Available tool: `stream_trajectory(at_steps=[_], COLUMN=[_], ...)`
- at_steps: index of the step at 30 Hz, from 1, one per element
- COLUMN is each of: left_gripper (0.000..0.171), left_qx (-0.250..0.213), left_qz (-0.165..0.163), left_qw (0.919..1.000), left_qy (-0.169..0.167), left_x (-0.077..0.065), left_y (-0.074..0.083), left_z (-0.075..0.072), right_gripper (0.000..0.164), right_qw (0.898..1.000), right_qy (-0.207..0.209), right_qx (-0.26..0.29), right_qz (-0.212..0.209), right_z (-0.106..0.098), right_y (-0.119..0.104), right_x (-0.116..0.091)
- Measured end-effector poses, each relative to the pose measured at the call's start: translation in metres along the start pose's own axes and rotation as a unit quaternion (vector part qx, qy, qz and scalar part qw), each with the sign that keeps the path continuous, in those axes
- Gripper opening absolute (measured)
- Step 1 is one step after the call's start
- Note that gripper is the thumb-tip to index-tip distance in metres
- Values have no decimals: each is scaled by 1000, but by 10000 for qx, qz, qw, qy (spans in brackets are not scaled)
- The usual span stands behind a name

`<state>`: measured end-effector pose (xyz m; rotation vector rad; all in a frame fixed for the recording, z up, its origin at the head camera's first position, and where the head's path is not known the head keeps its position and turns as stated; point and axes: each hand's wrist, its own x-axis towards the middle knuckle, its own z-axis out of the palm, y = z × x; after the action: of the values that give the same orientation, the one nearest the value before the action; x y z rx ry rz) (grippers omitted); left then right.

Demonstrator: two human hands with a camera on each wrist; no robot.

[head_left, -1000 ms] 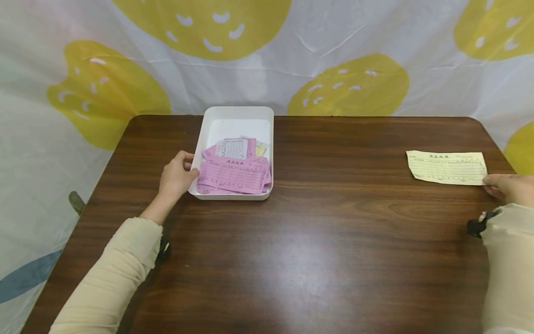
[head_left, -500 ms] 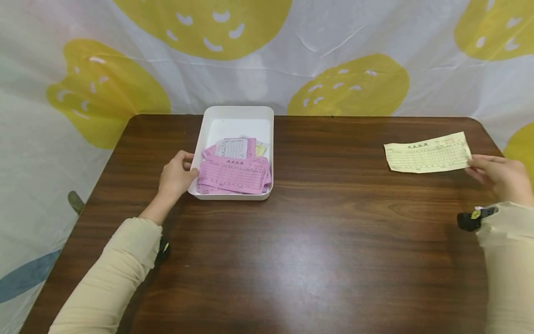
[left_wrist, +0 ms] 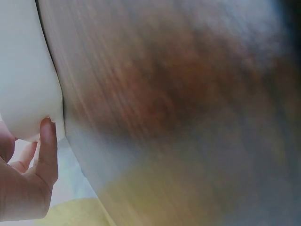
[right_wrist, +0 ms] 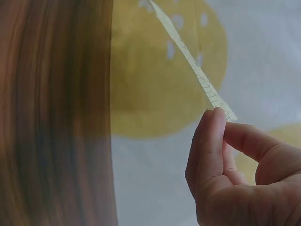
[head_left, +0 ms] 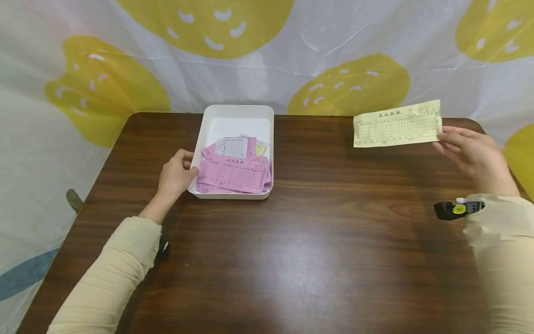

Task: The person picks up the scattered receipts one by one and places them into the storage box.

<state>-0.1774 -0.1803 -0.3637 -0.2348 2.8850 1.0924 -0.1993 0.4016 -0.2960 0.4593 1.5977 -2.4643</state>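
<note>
A pale yellow printed form slip (head_left: 396,125) hangs in the air above the table's far right, pinched at its right edge by my right hand (head_left: 473,150). The right wrist view shows the slip (right_wrist: 190,61) nearly edge-on between thumb and fingertips. At the left, my left hand (head_left: 177,174) holds the side of a white plastic tray (head_left: 231,196), thumb at the rim. In the left wrist view the fingers (left_wrist: 47,150) press against the tray's outer wall (left_wrist: 28,70). Pink slips (head_left: 233,175) lie in the tray's near half, with a white gridded slip (head_left: 232,148) behind them.
The tray stands on a dark wood-grain table (head_left: 317,241) near its back edge. Behind the table hangs a pale curtain (head_left: 325,37) with large yellow shapes. A black wrist device (head_left: 452,209) sits at the right cuff.
My right hand has lifted the yellow slip up off the table and carried it left and toward the back, turning it slightly. My left hand and the tray have stayed in place.
</note>
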Motion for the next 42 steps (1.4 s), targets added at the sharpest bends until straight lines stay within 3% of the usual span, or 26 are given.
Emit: stream_trajectory(at_steps=[3,8,13,22,29,36,42], left_gripper=[41,40,41,41,41,40,41], left_qx=[-15,-19,-28,-49,-11,-18,24], left_qz=[3,8,25,26,36,17,10], left_qw=[10000,10000,10000,10000,10000,10000,10000], left_qy=[2,25,16,4,4,-26,-4], left_x=[-1,0,1,0,0,-2,-2], left_y=[0,0,0,1,1,0,-1], left_z=[0,1,2,1,2,0,0], right_gripper=[25,24,23,15,20,40,42], right_qw=[9991,9970,9932,9816,9700,9599,9611], right_qy=[-339,-770,-1100,-1304,-1363,-1457,-1431], right_qx=[231,66,-368,-1383,-2007,-2390,-2354], right_qz=[-47,-95,59,167,146,180,215], right_z=[21,62,107,179,211,229,239], right_y=[4,16,34,69,100,133,152], right_x=[2,2,-1,-9,-5,2,6])
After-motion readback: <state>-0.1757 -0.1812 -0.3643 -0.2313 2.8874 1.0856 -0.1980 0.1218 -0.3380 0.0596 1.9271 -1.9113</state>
